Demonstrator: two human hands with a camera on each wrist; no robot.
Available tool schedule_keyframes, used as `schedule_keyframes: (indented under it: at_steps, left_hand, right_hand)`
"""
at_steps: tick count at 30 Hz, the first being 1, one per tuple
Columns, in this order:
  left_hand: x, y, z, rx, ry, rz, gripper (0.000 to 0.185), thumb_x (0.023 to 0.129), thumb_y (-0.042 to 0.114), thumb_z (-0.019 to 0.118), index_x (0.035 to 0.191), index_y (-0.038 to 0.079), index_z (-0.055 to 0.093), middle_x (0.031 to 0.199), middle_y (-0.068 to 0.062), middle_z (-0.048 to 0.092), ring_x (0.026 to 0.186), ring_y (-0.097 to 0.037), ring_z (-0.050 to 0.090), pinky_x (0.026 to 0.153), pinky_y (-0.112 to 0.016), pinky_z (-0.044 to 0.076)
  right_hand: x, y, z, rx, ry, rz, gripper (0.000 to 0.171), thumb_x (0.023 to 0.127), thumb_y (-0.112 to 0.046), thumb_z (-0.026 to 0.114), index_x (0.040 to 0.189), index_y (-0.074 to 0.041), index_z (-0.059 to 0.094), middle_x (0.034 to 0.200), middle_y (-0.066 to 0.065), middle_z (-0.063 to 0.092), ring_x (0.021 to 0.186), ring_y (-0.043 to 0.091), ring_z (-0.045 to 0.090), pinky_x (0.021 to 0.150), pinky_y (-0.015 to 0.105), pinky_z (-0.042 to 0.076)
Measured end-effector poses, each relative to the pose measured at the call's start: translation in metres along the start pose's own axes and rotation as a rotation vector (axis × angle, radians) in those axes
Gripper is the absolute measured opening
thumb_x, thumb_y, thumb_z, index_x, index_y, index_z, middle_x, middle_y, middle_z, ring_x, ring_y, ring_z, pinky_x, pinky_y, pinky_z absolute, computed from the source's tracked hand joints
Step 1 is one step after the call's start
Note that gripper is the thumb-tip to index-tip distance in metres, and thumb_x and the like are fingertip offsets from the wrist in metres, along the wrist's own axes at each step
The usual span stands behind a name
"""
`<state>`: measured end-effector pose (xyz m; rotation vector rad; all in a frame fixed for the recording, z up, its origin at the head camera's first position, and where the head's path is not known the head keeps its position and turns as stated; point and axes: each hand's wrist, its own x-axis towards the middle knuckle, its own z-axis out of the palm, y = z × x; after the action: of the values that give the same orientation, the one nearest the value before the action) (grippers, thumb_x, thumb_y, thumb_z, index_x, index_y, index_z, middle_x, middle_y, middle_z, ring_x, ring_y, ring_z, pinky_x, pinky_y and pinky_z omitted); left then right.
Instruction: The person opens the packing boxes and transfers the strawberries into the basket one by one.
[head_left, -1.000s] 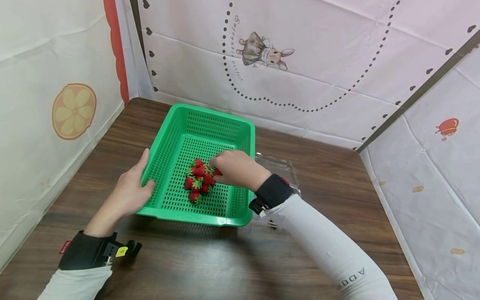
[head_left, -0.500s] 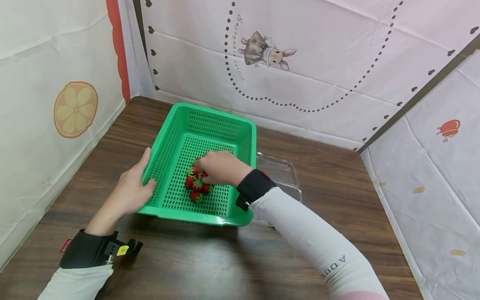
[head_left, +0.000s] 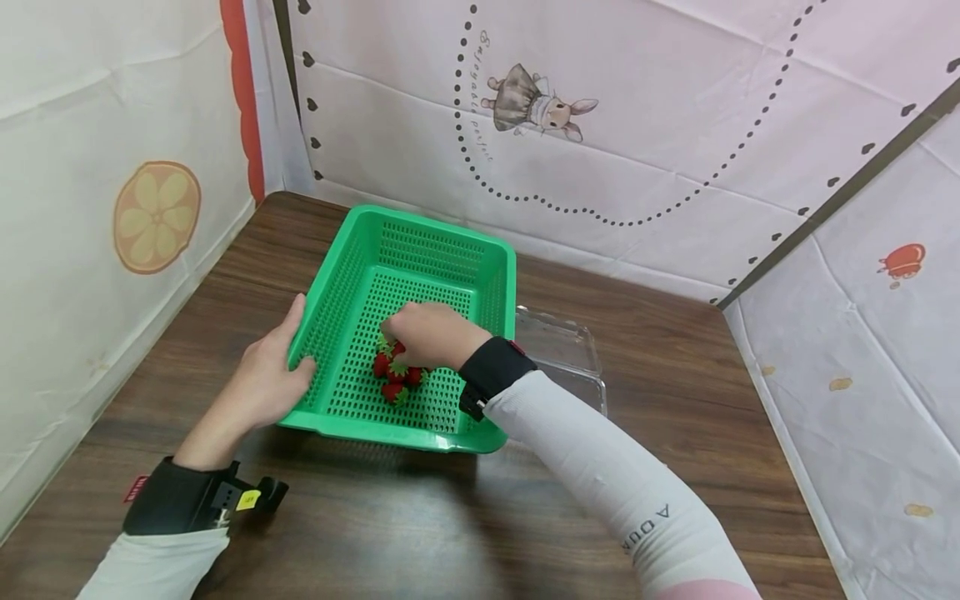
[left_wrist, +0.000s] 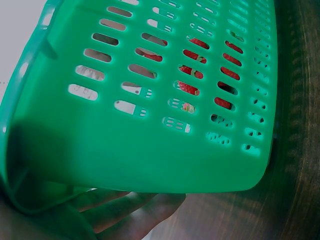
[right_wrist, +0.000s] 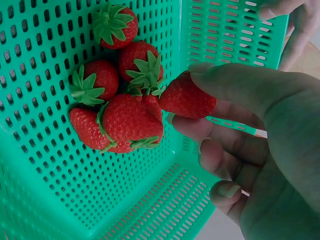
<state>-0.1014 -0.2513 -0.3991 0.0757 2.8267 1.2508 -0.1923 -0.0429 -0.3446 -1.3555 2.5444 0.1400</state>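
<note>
A green plastic basket (head_left: 405,435) with slotted walls sits on the table, holding several red strawberries (right_wrist: 132,117) with green leaves. My left hand (head_left: 264,379) grips its left rim, thumb on the inner side; in the left wrist view, fingers (left_wrist: 137,215) lie below the basket's outer wall (left_wrist: 130,160). Inside the basket my right hand (head_left: 433,335) pinches one strawberry (right_wrist: 187,99) between thumb and fingertips, beside the others. From the head view this pinched strawberry is hidden behind the right hand.
To the basket's right lies a clear plastic box (head_left: 558,343), partly covered by the right arm. Printed white cloth walls (head_left: 645,142) stand behind and on both sides of the brown wooden table (head_left: 360,533).
My right hand has moved left inside the basket, over the strawberries, and covers more of them. The left hand keeps its hold on the rim. The head view has shifted slightly.
</note>
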Motion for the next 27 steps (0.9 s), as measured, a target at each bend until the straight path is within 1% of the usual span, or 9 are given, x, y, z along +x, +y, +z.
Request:
schedule_keyframes:
  at_steps: [3,8,11,16,19,21,23,25,27]
  left_hand:
    - [0.0,0.0,0.0,0.0,0.001,0.001,0.081,0.096,0.007,0.043,0.154,0.017,-0.012,0.155,-0.033,0.018,0.11,-0.042,0.046,0.084,-0.054,0.042]
    - [0.0,0.0,0.0,-0.001,0.001,-0.001,0.081,0.096,0.007,0.043,0.155,0.017,-0.011,0.156,-0.033,0.017,0.112,-0.042,0.045,0.086,-0.056,0.04]
    - [0.0,-0.001,0.0,-0.007,0.0,-0.001,0.081,0.096,0.007,0.043,0.155,0.018,-0.012,0.156,-0.032,0.016,0.113,-0.042,0.044,0.087,-0.056,0.04]
    - [0.0,-0.001,0.0,-0.007,0.003,0.001,0.081,0.096,0.007,0.044,0.155,0.018,-0.011,0.155,-0.033,0.019,0.108,-0.041,0.047,0.083,-0.052,0.042]
    - [0.0,-0.001,0.0,-0.005,0.007,0.001,0.081,0.096,0.007,0.044,0.155,0.018,-0.011,0.154,-0.033,0.022,0.104,-0.04,0.05,0.08,-0.049,0.043]
    - [0.0,-0.001,0.0,-0.006,0.01,0.001,0.081,0.096,0.007,0.044,0.155,0.017,-0.011,0.154,-0.034,0.022,0.103,-0.04,0.05,0.079,-0.048,0.044]
    - [0.0,-0.001,0.0,-0.007,0.013,0.002,0.081,0.096,0.007,0.044,0.155,0.017,-0.01,0.154,-0.034,0.022,0.103,-0.04,0.051,0.079,-0.048,0.044]
    - [0.0,-0.001,0.0,-0.007,0.014,0.001,0.081,0.096,0.007,0.044,0.155,0.017,-0.01,0.154,-0.034,0.023,0.103,-0.04,0.051,0.078,-0.046,0.045]
    - [0.0,-0.001,0.0,-0.006,0.012,0.0,0.081,0.096,0.007,0.044,0.155,0.017,-0.01,0.153,-0.034,0.023,0.102,-0.039,0.052,0.076,-0.044,0.045]
  right_hand:
    - [0.003,0.0,0.002,0.011,-0.01,0.003,0.015,0.09,-0.028,0.069,0.099,-0.015,0.068,0.087,-0.004,0.065,0.071,0.008,0.054,0.063,0.02,0.042]
    - [0.006,0.003,0.005,0.057,-0.015,-0.006,0.016,0.088,-0.025,0.071,0.101,-0.014,0.07,0.091,-0.003,0.068,0.076,0.009,0.059,0.069,0.021,0.047]
    - [0.008,0.006,0.006,0.073,-0.024,0.0,0.018,0.087,-0.023,0.072,0.102,-0.013,0.071,0.091,-0.003,0.067,0.074,0.009,0.056,0.068,0.021,0.045]
    - [0.006,0.014,0.009,0.059,-0.053,0.038,0.013,0.088,-0.014,0.07,0.1,-0.01,0.068,0.086,0.0,0.063,0.07,0.012,0.046,0.065,0.024,0.036]
    - [0.005,0.021,0.013,0.054,-0.059,0.055,0.014,0.088,-0.011,0.069,0.103,-0.01,0.068,0.092,0.001,0.066,0.075,0.011,0.049,0.067,0.023,0.038]
    - [0.004,0.025,0.016,0.055,-0.061,0.057,0.013,0.088,-0.011,0.069,0.101,-0.009,0.069,0.091,0.001,0.065,0.077,0.012,0.048,0.067,0.024,0.037]
    - [0.004,0.028,0.018,0.06,-0.058,0.059,0.004,0.088,-0.011,0.069,0.089,-0.01,0.065,0.078,-0.003,0.054,0.072,0.01,0.042,0.065,0.023,0.033]
    - [0.004,0.029,0.018,0.052,-0.067,0.069,0.019,0.087,-0.011,0.07,0.077,-0.011,0.054,0.072,-0.004,0.037,0.069,0.012,0.034,0.063,0.025,0.028]
    - [0.004,0.029,0.018,0.049,-0.073,0.081,0.034,0.087,-0.009,0.07,0.072,-0.014,0.04,0.073,-0.003,0.024,0.067,0.012,0.028,0.062,0.025,0.025]
